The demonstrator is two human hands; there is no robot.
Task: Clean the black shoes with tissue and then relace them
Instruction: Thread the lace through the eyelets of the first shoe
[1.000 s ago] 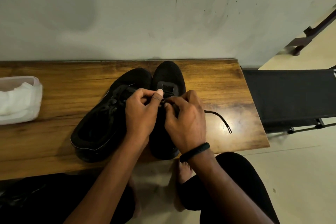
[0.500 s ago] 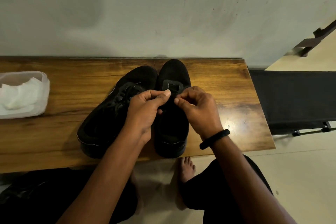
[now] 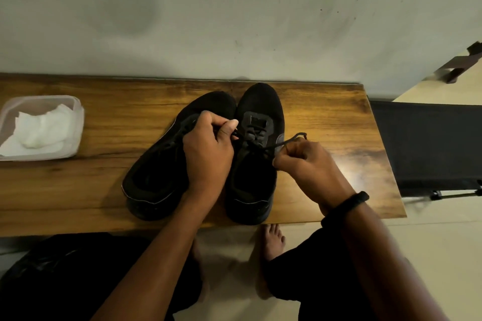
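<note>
A pale grey, scuffed plaster wall (image 3: 234, 8) fills the upper half of the frame. Below it a long brown wooden tabletop (image 3: 91, 190) runs from the left edge past the centre. At the right edge, beside the table's end, stands a piece of black fabric-covered furniture (image 3: 427, 143) on a thin metal frame. The person's legs in black trousers (image 3: 313, 268) take up the bottom of the frame, with a bare foot (image 3: 272, 242) on the pale floor just under the table's near edge.

A pair of black fabric shoes (image 3: 260, 101) sits at the centre of the table, toes toward the wall and touching at the front. The angled shoe (image 3: 156, 182) lies on the frame-left side with its heel swung out left. The straight shoe (image 3: 250, 190) stands on the frame-right side.

The left hand (image 3: 208, 148) hovers between the two shoes, fingers curled and thumb forward, pinching one end of a thin black lace (image 3: 287, 141). The right hand (image 3: 305, 161), right of the straight shoe, is curled and pinches the lace's other end, which loops above the knuckles. The lace runs between the hands across the straight shoe's eyelets.

A pale translucent plastic tub (image 3: 75, 112) at the table's left edge holds crumpled white tissue (image 3: 41, 130). A black wristband (image 3: 349, 203) circles the right wrist.
</note>
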